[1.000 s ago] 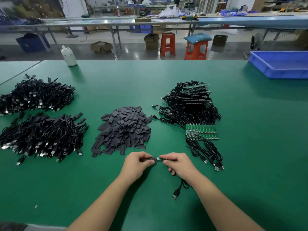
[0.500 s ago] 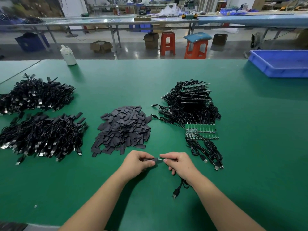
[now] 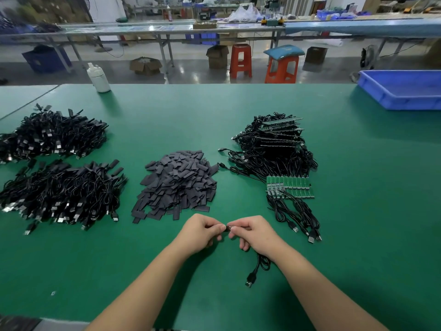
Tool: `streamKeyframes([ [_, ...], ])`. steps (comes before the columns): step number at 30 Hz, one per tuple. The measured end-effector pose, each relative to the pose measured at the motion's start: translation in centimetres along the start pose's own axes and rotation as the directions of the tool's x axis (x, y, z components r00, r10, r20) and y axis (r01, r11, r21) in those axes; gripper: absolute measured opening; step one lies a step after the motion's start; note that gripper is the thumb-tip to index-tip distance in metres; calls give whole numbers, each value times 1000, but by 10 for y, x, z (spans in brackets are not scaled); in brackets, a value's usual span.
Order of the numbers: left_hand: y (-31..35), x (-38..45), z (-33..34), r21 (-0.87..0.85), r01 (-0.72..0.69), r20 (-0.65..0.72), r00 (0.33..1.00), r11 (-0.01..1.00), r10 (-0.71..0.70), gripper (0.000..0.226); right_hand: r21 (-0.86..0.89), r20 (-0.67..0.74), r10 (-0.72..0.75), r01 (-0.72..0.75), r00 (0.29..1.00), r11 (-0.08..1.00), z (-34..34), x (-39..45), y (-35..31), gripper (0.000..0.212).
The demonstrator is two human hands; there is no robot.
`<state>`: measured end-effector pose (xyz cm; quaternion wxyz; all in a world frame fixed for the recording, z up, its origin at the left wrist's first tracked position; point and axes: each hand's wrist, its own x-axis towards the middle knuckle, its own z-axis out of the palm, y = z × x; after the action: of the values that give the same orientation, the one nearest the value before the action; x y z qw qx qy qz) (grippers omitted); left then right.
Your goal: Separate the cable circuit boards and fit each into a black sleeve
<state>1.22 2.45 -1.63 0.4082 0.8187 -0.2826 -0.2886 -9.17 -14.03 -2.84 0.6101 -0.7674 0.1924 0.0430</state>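
At the near edge of the green felt-topped workbench [image 3: 358, 211], the person's two bare hands meet knuckle to knuckle. The left hand [image 3: 202, 231] has its fingers curled in, thumb and forefinger pinching a small black sleeve [image 3: 226, 228], most of which is hidden inside the grip. The right hand [image 3: 254, 231] is curled too, pinching the other end of the same piece, where a sliver of the small circuit board [image 3: 232, 227] shows between the fingertips; how far the board sits inside the sleeve I cannot tell. A thin black cable with a USB plug [image 3: 253, 277] trails from under the right wrist and lies on the bench just below it.

Just beyond the hands sits a loose heap of flat dark grey sleeve pieces [image 3: 177, 185]. To its right lies a joined strip of green circuit boards [image 3: 290, 187] with black cables running from it toward the near edge, their plugs resting near the right hand. Behind that strip is a taller tangle of black cables and board strips [image 3: 274, 144]. On the left are two big piles of black cables with sleeved ends [image 3: 57, 187], one behind the other, well apart from the hands.

Farther back stand a white plastic bottle [image 3: 98, 78] at the bench's far edge and a blue plastic crate [image 3: 403, 89] at the right corner. Two orange stools [image 3: 281, 65] stand on the floor beyond.
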Motion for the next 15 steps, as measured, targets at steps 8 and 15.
streamKeyframes([
  [8,12,-8,-1,647,-314,23,919,695,394,29,25,93,81,-83,992,996,-10,-4,-22,20],
  [15,12,-10,6,480,-351,-37,908,804,418,20,17,101,119,-121,988,992,-14,-2,-22,18],
])
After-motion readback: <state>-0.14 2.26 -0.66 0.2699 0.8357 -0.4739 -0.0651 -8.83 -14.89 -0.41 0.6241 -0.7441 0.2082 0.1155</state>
